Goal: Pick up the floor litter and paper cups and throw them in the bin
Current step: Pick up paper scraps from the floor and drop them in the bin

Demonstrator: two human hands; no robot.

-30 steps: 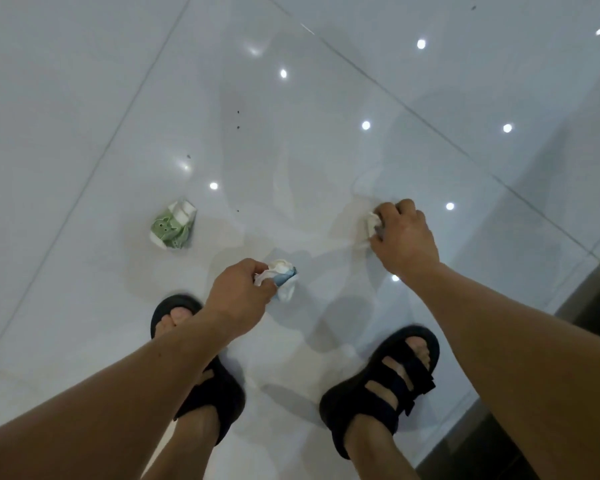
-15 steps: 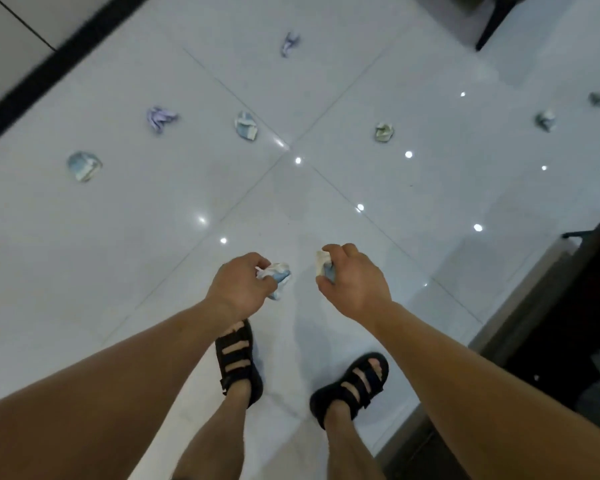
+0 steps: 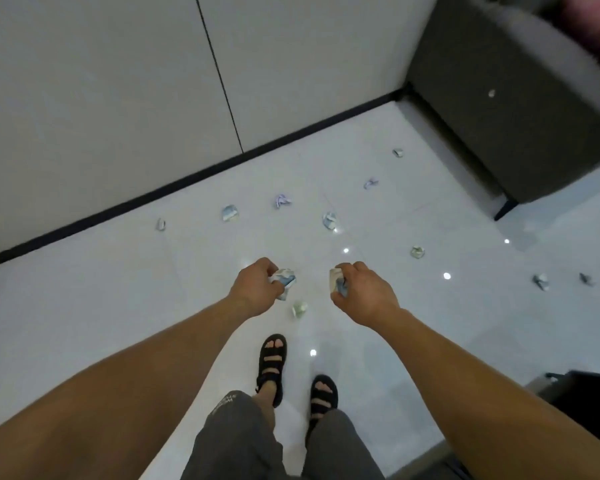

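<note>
My left hand (image 3: 257, 289) is shut on a crumpled white-and-blue paper wad (image 3: 284, 278). My right hand (image 3: 364, 292) is shut on a second small crumpled paper (image 3: 336, 280). Both hands hang in front of me above the glossy white floor. A green-and-white crumpled piece (image 3: 299, 309) lies on the floor between my hands, just ahead of my sandals. Several more crumpled scraps are scattered farther off, among them a bluish one (image 3: 230, 213), a purple one (image 3: 282, 200), another bluish one (image 3: 329, 220) and a greenish one (image 3: 417, 252). No bin is in view.
A pale wall with a black skirting (image 3: 194, 178) runs across the back. A dark grey sofa (image 3: 520, 109) stands at the upper right on a black leg. Dark furniture (image 3: 586, 396) sits at the lower right edge. More scraps (image 3: 541, 281) lie at the right.
I have risen from a crouch to standing, both hands lifting their papers off the floor. The view has swung up to show the wall, the sofa and more scattered litter.
</note>
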